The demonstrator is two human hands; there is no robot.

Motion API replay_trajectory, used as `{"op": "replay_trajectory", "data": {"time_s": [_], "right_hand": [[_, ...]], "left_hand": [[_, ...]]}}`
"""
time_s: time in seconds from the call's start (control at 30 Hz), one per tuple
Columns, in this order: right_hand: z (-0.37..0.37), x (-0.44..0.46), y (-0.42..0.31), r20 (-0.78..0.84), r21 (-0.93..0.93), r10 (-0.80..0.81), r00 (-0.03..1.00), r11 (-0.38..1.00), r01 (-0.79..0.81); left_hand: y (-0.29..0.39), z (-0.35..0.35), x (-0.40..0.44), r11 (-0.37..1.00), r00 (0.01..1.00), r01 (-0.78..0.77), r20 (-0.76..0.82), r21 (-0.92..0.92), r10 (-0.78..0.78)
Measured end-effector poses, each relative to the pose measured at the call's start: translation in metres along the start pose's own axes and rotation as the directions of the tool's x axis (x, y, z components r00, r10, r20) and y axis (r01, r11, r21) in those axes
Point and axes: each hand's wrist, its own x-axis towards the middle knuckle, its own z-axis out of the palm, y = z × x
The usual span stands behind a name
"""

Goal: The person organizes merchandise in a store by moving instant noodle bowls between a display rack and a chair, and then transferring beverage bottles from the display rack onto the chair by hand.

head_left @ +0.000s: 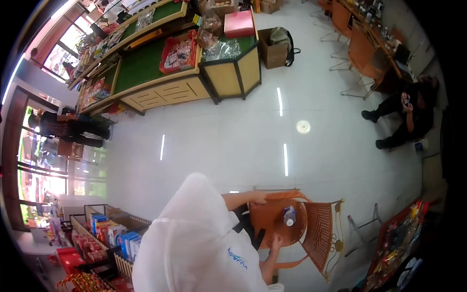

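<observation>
A brown chair (323,228) with a woven back and curved armrests faces me. On its seat is a bottle (289,215) with a white cap and a purple-blue label. My left hand (258,197) is closed at the front end of the upper armrest (287,194) and seems to grip it. Over the near part of the seat, my right hand (276,241) is closed, a little apart from the bottle. Whatever it may hold is too small to make out. Black cloth or straps show between my white shirt (194,233) and the seat.
A green-topped counter (141,73) carries a red tray (178,52) and a pink box (239,24). Beside it stands a cardboard box (272,48). Shelves with packets (114,233) are at lower left. One person (408,114) sits at right; another (68,127) stands by the door.
</observation>
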Motion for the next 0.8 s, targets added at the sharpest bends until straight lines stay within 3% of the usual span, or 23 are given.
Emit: {"op": "replay_trajectory", "data": {"time_s": [0.07, 0.1, 0.13, 0.17, 0.23, 0.27, 0.3, 0.33, 0.37, 0.4, 0.43, 0.47, 0.53, 0.6, 0.67, 0.73, 0.8], "right_hand": [[0.002, -0.016, 0.006, -0.064, 0.034, 0.026, 0.998, 0.999, -0.024], [0.002, -0.02, 0.017, -0.112, 0.072, 0.06, 0.992, 0.996, -0.053], [0.002, -0.022, 0.029, -0.159, 0.118, 0.102, 0.982, 0.99, -0.083], [0.004, -0.026, 0.038, -0.183, 0.149, 0.108, 0.977, 0.986, -0.081], [0.006, -0.035, 0.058, -0.074, 0.299, 0.072, 0.995, 0.953, -0.047], [0.001, -0.027, 0.083, 0.112, 0.387, -0.037, 0.993, 0.922, -0.01], [0.01, -0.049, 0.079, 0.003, 0.35, -0.023, 1.0, 0.937, 0.021], [0.023, -0.067, 0.07, -0.101, 0.316, -0.002, 0.995, 0.948, 0.034], [0.027, -0.075, 0.07, -0.18, 0.4, -0.014, 0.984, 0.912, 0.086], [0.035, -0.087, 0.068, -0.247, 0.363, 0.014, 0.969, 0.928, 0.079], [0.039, -0.094, 0.073, -0.298, 0.311, 0.045, 0.954, 0.949, 0.052], [0.04, -0.101, 0.077, -0.329, 0.363, 0.049, 0.943, 0.929, 0.078], [0.042, -0.116, 0.092, -0.378, 0.467, 0.082, 0.922, 0.877, 0.114], [0.045, -0.138, 0.106, -0.432, 0.491, 0.106, 0.895, 0.86, 0.136], [0.048, -0.158, 0.137, -0.498, 0.576, 0.082, 0.863, 0.776, 0.258], [0.046, -0.172, 0.174, -0.528, 0.613, 0.043, 0.848, 0.711, 0.345], [0.049, -0.196, 0.2, -0.643, 0.594, 0.039, 0.765, 0.657, 0.465]], "left_hand": [[-0.038, -0.021, -0.026, 0.959, 0.959, -0.191, -0.167, 0.211, 0.228], [-0.046, -0.034, -0.042, 0.983, 0.979, 0.176, -0.109, 0.048, -0.17], [-0.074, -0.037, -0.05, 0.98, 0.973, 0.159, -0.19, 0.118, -0.135], [-0.099, -0.04, -0.06, 0.968, 0.958, 0.223, -0.211, 0.115, -0.195], [-0.141, -0.038, -0.073, 0.909, 0.937, 0.334, -0.19, 0.249, -0.293], [-0.146, -0.04, -0.086, 0.912, 0.944, 0.323, -0.155, 0.254, -0.292], [-0.167, -0.04, -0.08, 0.886, 0.99, 0.096, 0.051, 0.453, -0.133], [-0.177, -0.03, -0.067, 0.917, 0.943, 0.31, 0.039, 0.249, -0.33], [-0.147, -0.032, -0.075, 0.863, 0.874, 0.462, 0.062, 0.206, -0.482], [-0.151, -0.024, -0.067, 0.904, 0.969, 0.231, 0.004, 0.36, -0.249], [-0.147, -0.013, -0.055, 0.875, 0.983, 0.142, 0.037, 0.462, -0.179], [-0.138, -0.005, -0.041, 0.837, 0.99, 0.063, 0.072, 0.544, -0.121], [-0.087, 0.005, -0.026, 0.75, 0.972, -0.01, 0.181, 0.662, -0.147], [-0.055, 0.016, 0.005, 0.606, 0.92, -0.286, 0.39, 0.742, -0.043], [-0.012, 0.034, 0.035, 0.43, 0.846, -0.474, 0.532, 0.769, -0.018], [0.037, 0.061, 0.066, 0.23, 0.775, -0.616, 0.631, 0.754, 0.007], [0.094, 0.087, 0.077, 0.124, 0.728, -0.685, 0.68, 0.718, 0.088]]}}
